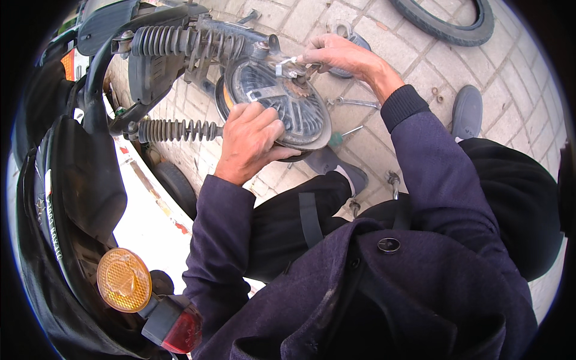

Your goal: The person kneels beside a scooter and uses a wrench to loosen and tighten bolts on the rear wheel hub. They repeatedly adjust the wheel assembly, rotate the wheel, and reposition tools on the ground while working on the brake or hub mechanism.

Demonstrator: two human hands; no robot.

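A dusty round wheel hub (309, 123) with ribbed dark sides sits between the rear ends of a motorbike or scooter, its tyre off. My left hand (247, 138) is closed on the hub's near left rim, fingers over the face and thumb along the lower edge. At the hub's far side, my right hand (343, 55) has its fingers pinched together beside the axle end and a pale metal bracket (289, 68). What those fingertips hold, if anything, is hidden. Two coil-spring shock absorbers (191, 43) run from the frame toward the hub.
On the paving lie a wrench (355, 102), a green-handled screwdriver (336, 139) and small nuts (438, 96). A loose tyre (447, 27) is at the far right. At the lower left are an amber turn signal (124, 280) and a red tail lamp (182, 333).
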